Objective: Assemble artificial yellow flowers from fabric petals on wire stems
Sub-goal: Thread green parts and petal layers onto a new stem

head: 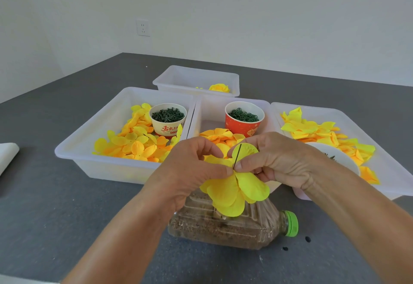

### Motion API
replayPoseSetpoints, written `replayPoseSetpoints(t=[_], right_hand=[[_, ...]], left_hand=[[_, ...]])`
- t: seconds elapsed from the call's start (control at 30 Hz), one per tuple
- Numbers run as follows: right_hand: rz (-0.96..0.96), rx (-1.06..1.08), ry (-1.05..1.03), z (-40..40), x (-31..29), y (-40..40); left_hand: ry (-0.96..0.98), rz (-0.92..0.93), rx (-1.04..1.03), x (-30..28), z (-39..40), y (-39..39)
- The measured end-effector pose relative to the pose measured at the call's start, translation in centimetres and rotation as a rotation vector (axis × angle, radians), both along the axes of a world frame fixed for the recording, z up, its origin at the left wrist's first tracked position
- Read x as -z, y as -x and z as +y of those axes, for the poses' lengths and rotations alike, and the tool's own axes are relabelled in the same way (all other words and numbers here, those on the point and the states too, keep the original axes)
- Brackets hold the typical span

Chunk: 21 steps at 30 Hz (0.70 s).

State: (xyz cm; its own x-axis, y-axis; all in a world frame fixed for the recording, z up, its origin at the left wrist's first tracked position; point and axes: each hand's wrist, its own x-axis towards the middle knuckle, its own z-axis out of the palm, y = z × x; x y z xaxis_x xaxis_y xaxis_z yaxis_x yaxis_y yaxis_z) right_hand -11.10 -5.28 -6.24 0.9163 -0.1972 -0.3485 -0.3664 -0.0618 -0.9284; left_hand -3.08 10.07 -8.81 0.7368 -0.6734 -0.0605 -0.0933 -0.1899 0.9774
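Threading petals (237, 185) onto wire (237, 156), frame centre above bottle (223, 225) | left hand (190, 167) pinches petals at wire | right hand (277, 161) pinches there too | keep wire straight, slide layer down evenly

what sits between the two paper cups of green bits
In the head view, the white paper cup and red paper cup stand in separate translucent trays; only the two adjoining tray walls lie between them, nothing else.
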Motion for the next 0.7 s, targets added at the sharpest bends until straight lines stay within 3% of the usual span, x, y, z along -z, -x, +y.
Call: replayPoseSetpoints(t=[0.4, 0.7], right_hand=[[0.002, -0.014, -0.030, 0.08, -0.11, 0.28], [-0.011, 0.015, 0.011, 0.27, -0.08, 0.45]], left_hand=[[-0.033, -0.272, -0.106, 0.11, 0.54, 0.33], [-0.041, -0.374, 0.009, -0.63, 0.37, 0.47]])
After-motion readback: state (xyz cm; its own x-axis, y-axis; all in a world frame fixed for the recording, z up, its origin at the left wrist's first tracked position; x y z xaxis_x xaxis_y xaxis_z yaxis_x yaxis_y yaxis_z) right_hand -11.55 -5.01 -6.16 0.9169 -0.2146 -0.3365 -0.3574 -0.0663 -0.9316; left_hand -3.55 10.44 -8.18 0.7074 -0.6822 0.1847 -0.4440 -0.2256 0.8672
